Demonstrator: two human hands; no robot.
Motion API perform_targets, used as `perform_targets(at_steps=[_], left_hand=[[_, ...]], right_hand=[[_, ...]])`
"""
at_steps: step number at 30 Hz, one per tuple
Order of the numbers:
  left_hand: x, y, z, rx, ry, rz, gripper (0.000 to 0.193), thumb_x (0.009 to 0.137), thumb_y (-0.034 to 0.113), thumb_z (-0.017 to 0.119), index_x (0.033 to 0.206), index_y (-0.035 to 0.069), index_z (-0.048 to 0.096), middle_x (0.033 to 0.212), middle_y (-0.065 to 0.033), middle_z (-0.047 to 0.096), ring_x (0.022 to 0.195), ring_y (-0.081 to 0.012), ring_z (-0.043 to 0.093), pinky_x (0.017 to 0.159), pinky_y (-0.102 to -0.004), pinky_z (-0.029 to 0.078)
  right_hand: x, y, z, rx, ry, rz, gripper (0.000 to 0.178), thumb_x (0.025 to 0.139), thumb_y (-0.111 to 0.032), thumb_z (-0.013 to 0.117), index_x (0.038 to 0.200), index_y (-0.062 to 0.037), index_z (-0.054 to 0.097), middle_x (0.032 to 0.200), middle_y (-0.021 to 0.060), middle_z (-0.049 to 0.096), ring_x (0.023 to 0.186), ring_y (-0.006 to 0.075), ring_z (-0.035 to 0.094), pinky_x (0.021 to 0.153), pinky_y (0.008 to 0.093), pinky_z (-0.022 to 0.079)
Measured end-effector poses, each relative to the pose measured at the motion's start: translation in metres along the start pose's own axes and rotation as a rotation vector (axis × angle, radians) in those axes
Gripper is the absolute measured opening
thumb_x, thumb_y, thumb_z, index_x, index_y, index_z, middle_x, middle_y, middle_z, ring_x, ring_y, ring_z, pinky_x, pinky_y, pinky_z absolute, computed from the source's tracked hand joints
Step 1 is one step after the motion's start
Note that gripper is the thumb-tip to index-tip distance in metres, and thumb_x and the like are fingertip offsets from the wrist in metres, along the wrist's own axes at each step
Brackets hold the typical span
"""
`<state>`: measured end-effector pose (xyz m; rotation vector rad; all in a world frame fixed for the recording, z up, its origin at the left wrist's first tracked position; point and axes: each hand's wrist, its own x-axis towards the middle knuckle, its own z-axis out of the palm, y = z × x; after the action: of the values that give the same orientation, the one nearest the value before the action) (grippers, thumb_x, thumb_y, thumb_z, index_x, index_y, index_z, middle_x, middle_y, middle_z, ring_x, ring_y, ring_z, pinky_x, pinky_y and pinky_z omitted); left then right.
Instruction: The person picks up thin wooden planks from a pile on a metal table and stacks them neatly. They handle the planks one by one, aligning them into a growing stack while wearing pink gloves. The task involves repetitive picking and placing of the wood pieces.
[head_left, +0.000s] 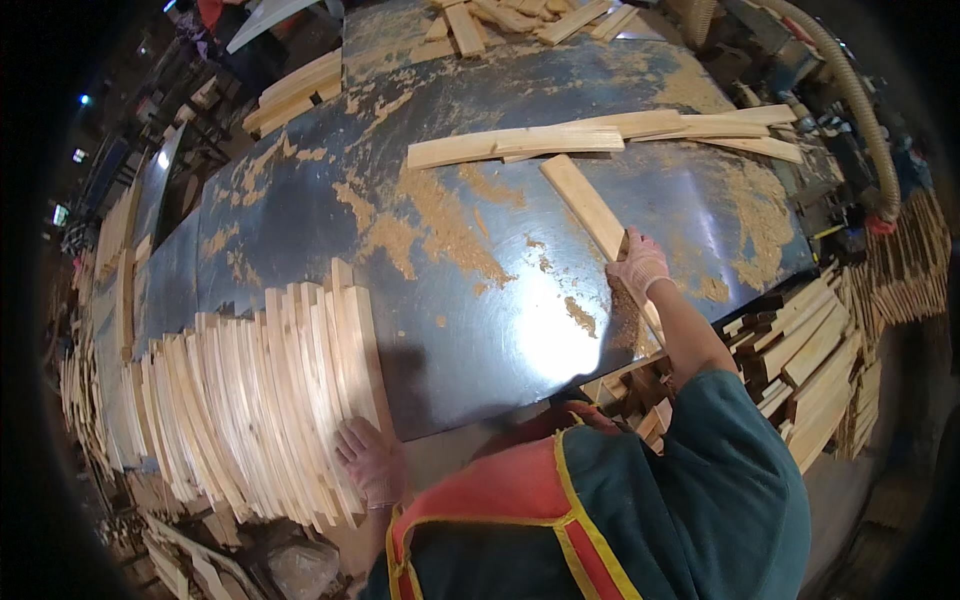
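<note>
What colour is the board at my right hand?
The board at your right hand is pale yellowish tan, best seen in the head view.

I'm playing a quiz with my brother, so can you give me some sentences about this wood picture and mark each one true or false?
1. The right hand holds a wooden board. True.
2. Both hands are on that board. False: the left hand is at the row of boards.
3. Sawdust lies on the dark table. True.
4. The sleeve on the right arm is yellow. False: the sleeve is dark green.
5. A hose curves at the picture's upper right. True.
</note>
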<state>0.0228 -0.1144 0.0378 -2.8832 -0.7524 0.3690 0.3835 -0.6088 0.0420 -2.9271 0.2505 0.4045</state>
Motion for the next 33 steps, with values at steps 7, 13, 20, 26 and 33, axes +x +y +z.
perform_targets(at_steps=[7, 13, 20, 26, 33], left_hand=[[0.015, 0.05, -0.018, -0.022, -0.137, -0.364, 0.087, 0.096, 0.033, 0.062, 0.168, 0.006, 0.021, 0.172, -0.0199, 0.027, 0.16, -0.0407, 0.024, 0.13, -0.0524, 0.02], [0.022, 0.109, -0.074, -0.013, -0.031, -0.256, 0.099, 0.092, 0.033, 0.069, 0.171, 0.011, 0.014, 0.172, -0.0163, 0.028, 0.16, -0.0391, 0.023, 0.132, -0.0517, 0.016], [-0.007, 0.154, -0.046, -0.338, 0.16, -0.147, 0.095, 0.082, 0.027, 0.077, 0.165, 0.007, 0.034, 0.162, -0.0212, 0.044, 0.147, -0.0391, 0.045, 0.12, -0.0533, 0.038], [-0.004, 0.203, -0.061, -0.634, 0.167, 0.032, 0.089, 0.078, 0.021, 0.08, 0.158, 0.006, 0.043, 0.158, -0.0207, 0.047, 0.142, -0.0389, 0.049, 0.115, -0.0517, 0.041], [0.015, 0.21, -0.09, -1.155, -0.074, 0.187, 0.1, 0.081, 0.029, 0.087, 0.163, 0.003, 0.034, 0.157, -0.0238, 0.048, 0.14, -0.0402, 0.054, 0.114, -0.0465, 0.046]], right_hand=[[0.02, -0.032, -0.027, 0.293, -0.143, -0.54, 0.076, 0.075, -0.023, 0.079, 0.147, -0.0125, 0.056, 0.131, 0.0253, 0.058, 0.116, 0.0429, 0.063, 0.104, 0.0479, 0.054], [0.193, -0.137, -0.104, -0.112, -0.008, -0.765, 0.075, 0.078, -0.023, 0.074, 0.149, -0.0147, 0.051, 0.133, 0.0238, 0.061, 0.123, 0.0439, 0.061, 0.107, 0.0488, 0.051], [0.272, -0.125, -0.069, -0.394, 0.003, -0.663, 0.105, 0.075, -0.028, 0.083, 0.165, -0.0216, 0.029, 0.139, 0.0238, 0.062, 0.128, 0.0448, 0.062, 0.107, 0.0476, 0.053], [0.165, -0.134, -0.096, -0.272, -0.285, -0.636, 0.122, 0.063, -0.024, 0.089, 0.166, -0.0175, 0.024, 0.137, 0.0302, 0.06, 0.124, 0.0497, 0.061, 0.108, 0.0482, 0.053], [-0.006, -0.154, -0.041, 0.896, -0.57, -0.501, 0.109, 0.075, -0.016, 0.089, 0.164, -0.002, 0.028, 0.114, 0.0183, 0.068, 0.098, 0.026, 0.07, 0.079, 0.0429, 0.061]])
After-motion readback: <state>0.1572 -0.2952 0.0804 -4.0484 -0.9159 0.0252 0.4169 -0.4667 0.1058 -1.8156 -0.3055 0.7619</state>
